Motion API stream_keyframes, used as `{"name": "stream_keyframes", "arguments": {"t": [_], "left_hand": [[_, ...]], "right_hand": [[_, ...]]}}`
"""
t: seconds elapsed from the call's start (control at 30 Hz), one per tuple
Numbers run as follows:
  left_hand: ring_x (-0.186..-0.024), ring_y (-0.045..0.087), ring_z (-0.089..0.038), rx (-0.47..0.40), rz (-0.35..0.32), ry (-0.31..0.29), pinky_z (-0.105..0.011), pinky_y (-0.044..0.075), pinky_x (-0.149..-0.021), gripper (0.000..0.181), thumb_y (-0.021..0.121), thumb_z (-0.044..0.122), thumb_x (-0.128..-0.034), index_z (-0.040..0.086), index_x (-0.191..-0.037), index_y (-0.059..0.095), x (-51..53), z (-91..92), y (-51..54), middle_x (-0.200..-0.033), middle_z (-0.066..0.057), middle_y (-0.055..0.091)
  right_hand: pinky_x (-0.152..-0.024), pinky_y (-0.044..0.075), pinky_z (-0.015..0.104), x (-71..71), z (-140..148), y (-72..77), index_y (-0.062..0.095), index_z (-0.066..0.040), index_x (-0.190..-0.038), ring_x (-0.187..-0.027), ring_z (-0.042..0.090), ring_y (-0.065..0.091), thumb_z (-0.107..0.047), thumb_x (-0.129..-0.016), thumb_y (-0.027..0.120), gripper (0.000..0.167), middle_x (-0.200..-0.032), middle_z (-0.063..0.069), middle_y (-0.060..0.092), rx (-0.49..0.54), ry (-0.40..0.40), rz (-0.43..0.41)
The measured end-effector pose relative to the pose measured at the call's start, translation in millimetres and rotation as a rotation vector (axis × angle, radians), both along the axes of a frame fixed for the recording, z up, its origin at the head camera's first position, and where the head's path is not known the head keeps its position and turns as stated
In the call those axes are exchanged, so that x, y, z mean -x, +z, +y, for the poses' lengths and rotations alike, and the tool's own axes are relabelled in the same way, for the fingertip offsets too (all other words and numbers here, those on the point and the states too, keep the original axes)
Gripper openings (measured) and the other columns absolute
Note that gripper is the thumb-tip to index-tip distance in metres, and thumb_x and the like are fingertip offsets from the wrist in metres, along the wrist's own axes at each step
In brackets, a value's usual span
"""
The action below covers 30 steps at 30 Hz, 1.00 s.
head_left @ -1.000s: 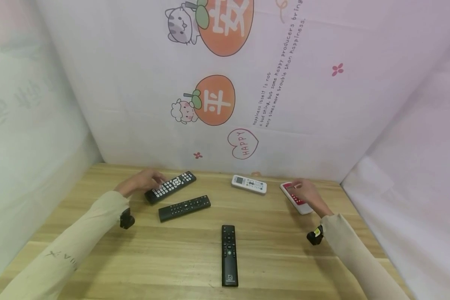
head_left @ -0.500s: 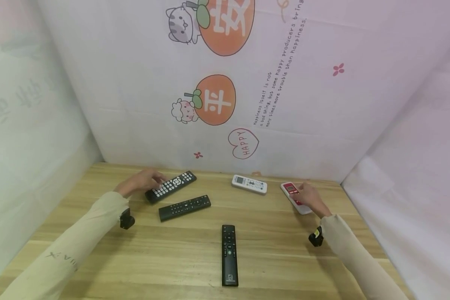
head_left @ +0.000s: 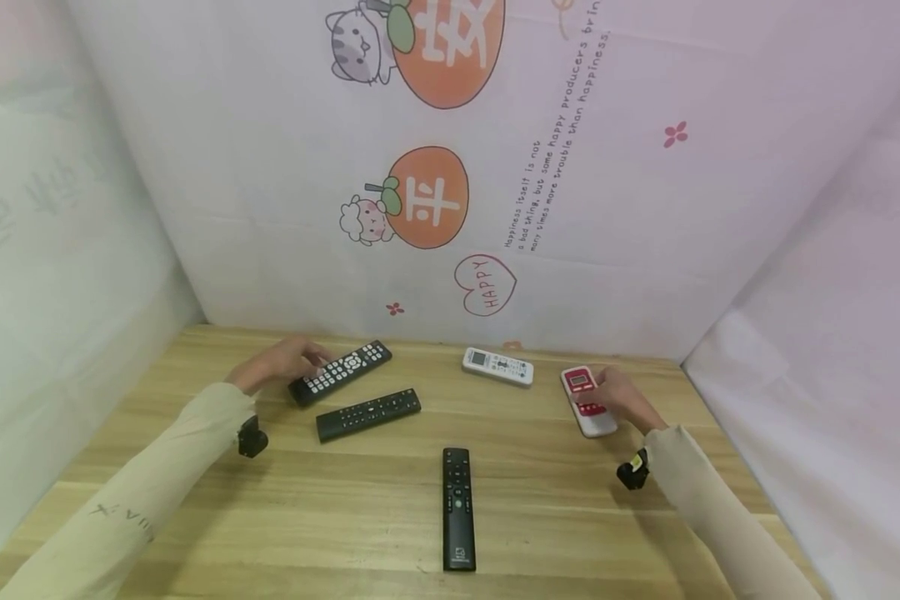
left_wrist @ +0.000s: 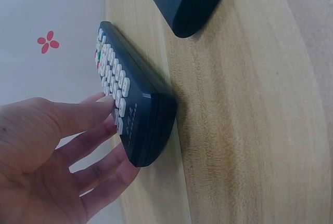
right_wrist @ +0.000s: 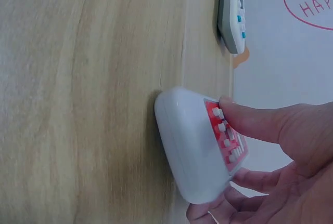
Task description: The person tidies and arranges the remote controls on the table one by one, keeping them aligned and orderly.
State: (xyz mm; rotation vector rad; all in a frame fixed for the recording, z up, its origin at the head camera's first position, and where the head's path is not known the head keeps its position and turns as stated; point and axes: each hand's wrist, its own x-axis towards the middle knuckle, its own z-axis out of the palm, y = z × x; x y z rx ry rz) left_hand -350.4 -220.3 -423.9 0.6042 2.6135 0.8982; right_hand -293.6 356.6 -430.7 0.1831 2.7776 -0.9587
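Observation:
At the back left of the table, my left hand [head_left: 288,362] grips the near end of a black remote control with white buttons [head_left: 348,364]. In the left wrist view the thumb [left_wrist: 96,112] lies on the buttons and the fingers reach round the far side. Over at the back right, my right hand [head_left: 618,393] holds a white remote control with a red face [head_left: 597,423]. Its thumb [right_wrist: 255,122] presses on the red face in the right wrist view, while the other fingers are at the far side, partly hidden.
A plain black remote [head_left: 369,414] lies just in front of the left one. Another black remote [head_left: 459,512] points away from me at the front middle. A white remote [head_left: 498,367] sits near the printed back cloth [head_left: 585,300]. White cloth walls enclose both sides.
The red-faced remote has turned in my right hand, its near end swinging left and towards me. The thumb has shifted, uncovering its small screen. My left hand stays on its remote.

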Motion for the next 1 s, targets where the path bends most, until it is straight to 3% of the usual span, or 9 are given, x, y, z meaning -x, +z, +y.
{"name": "stream_keyframes", "arguments": {"t": [0.2, 0.37, 0.5, 0.63, 0.8, 1.0], "left_hand": [[-0.126, 0.058, -0.05, -0.001, -0.006, -0.007, -0.056, 0.054, -0.105, 0.043, 0.062, 0.002, -0.0959, -0.007, -0.137, 0.061, 0.0, 0.2, -1.0, -0.135, -0.034, 0.061], [-0.125, 0.059, -0.05, 0.009, 0.003, 0.002, -0.058, 0.054, -0.106, 0.042, 0.063, 0.001, -0.0956, -0.007, -0.136, 0.062, -0.1, 2.3, 0.3, -0.135, -0.034, 0.062], [-0.125, 0.059, -0.05, 0.018, 0.001, 0.008, -0.056, 0.055, -0.105, 0.041, 0.063, 0.001, -0.0957, -0.007, -0.136, 0.062, -0.2, 2.3, 0.4, -0.135, -0.034, 0.062], [-0.124, 0.06, -0.049, 0.023, 0.004, 0.009, -0.056, 0.055, -0.104, 0.041, 0.063, 0.001, -0.0959, -0.006, -0.136, 0.063, 1.3, 2.2, -0.5, -0.134, -0.033, 0.063], [-0.124, 0.06, -0.049, 0.025, 0.001, 0.013, -0.056, 0.054, -0.105, 0.041, 0.063, 0.001, -0.0958, -0.006, -0.136, 0.063, 0.9, 2.8, 1.4, -0.133, -0.033, 0.063], [-0.124, 0.059, -0.049, 0.012, -0.008, 0.015, -0.056, 0.054, -0.105, 0.04, 0.063, 0.001, -0.0958, -0.007, -0.136, 0.063, -1.4, 1.8, 2.7, -0.134, -0.034, 0.062]], "right_hand": [[-0.064, 0.056, 0.029, -0.7, 1.9, 4.0, 0.053, 0.016, -0.117, -0.08, 0.021, 0.062, -0.019, -0.099, 0.07, 0.043, -0.094, 0.017, 0.064, -0.023, -0.022, -0.066], [-0.075, 0.059, 0.039, 0.2, 4.1, 14.0, 0.054, 0.015, -0.12, -0.088, 0.025, 0.064, -0.014, -0.104, 0.061, 0.035, -0.102, 0.021, 0.066, -0.001, -0.009, -0.123], [-0.081, 0.063, 0.044, -0.3, 3.8, 21.4, 0.051, 0.015, -0.125, -0.097, 0.031, 0.069, -0.011, -0.104, 0.059, 0.035, -0.11, 0.027, 0.068, 0.083, 0.0, -0.155], [-0.081, 0.065, 0.045, -3.3, 4.4, 25.2, 0.046, 0.018, -0.134, -0.093, 0.03, 0.073, -0.009, -0.102, 0.06, 0.045, -0.11, 0.03, 0.071, 0.157, 0.014, -0.158], [-0.082, 0.066, 0.046, -5.9, 4.4, 27.0, 0.045, 0.019, -0.133, -0.089, 0.028, 0.074, -0.006, -0.099, 0.062, 0.046, -0.111, 0.032, 0.071, 0.207, 0.019, -0.157], [-0.083, 0.066, 0.046, -7.7, 3.1, 28.4, 0.049, 0.015, -0.122, -0.087, 0.026, 0.074, -0.005, -0.097, 0.065, 0.035, -0.107, 0.029, 0.072, 0.199, -0.012, -0.166]]}}
